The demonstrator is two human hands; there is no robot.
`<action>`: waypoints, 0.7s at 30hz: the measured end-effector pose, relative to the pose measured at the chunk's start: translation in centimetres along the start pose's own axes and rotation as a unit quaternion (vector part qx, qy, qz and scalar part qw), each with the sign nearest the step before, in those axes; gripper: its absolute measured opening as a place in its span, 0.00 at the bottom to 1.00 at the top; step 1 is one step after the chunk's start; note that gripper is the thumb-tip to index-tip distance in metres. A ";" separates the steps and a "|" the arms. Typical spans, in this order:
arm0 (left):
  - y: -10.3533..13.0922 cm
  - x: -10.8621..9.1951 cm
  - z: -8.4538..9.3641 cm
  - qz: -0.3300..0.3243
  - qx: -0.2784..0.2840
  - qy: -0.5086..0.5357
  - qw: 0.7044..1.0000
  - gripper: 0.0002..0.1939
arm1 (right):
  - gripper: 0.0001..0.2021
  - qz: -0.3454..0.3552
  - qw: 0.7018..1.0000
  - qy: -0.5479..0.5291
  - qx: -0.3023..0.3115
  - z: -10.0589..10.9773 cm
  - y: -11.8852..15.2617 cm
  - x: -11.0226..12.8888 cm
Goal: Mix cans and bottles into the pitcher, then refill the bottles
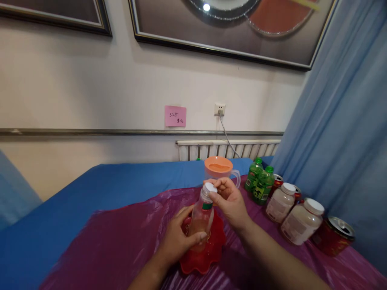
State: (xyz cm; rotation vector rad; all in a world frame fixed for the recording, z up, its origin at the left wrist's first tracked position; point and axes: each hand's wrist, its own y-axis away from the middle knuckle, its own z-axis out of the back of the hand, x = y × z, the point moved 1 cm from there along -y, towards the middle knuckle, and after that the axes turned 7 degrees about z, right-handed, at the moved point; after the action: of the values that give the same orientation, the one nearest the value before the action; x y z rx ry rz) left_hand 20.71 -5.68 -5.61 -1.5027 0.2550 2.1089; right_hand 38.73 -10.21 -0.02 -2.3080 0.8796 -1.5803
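Observation:
A clear bottle [199,223] with a green label and some brownish liquid stands tilted slightly above a red scalloped dish [216,245]. My left hand [178,235] is wrapped round its lower body. The fingers of my right hand [228,201] pinch the white cap [209,187] at the bottle's mouth. Just behind my right hand is a clear pitcher with an orange lid [218,164] and a handle on its right side. Part of the dish is hidden by the bottle and my left hand.
Green bottles [263,186], white-capped jars [300,223] and red cans [334,235] line the right side. Purple plastic sheeting [121,237] covers part of the blue surface [121,181]. A blue curtain [338,133] hangs at the right; a cord runs from a wall socket [219,109].

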 end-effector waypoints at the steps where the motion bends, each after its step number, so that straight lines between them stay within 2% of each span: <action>1: 0.0 0.0 0.0 0.004 0.010 0.011 1.000 0.36 | 0.20 -0.008 1.000 0.001 0.017 0.2 0.1 0.0; 4: 0.0 0.0 0.2 0.014 0.036 0.032 0.999 0.36 | 0.17 -0.024 0.997 0.016 0.073 1.0 0.1 0.6; 8: 0.1 -0.5 0.6 -0.006 0.069 0.037 0.997 0.35 | 0.16 -0.035 0.987 0.049 0.147 2.1 -0.4 1.8; 13: 0.3 -1.1 0.9 -0.025 0.094 0.027 0.995 0.35 | 0.17 -0.026 0.978 0.071 0.195 2.9 -0.9 2.5; 17: 0.3 -1.0 0.8 -0.034 0.094 0.028 0.995 0.34 | 0.18 -0.020 0.975 0.081 0.207 3.2 -0.8 2.4; 21: 0.4 -0.2 0.8 -0.021 0.045 -0.002 0.999 0.36 | 0.19 -0.021 0.981 0.080 0.178 3.3 -0.5 2.1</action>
State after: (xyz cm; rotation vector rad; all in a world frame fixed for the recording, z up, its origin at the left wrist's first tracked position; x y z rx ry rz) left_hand 19.93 -5.70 -5.15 -1.4398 0.3099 2.0395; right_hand 42.38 -11.50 0.51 -1.9835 0.5267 -1.7915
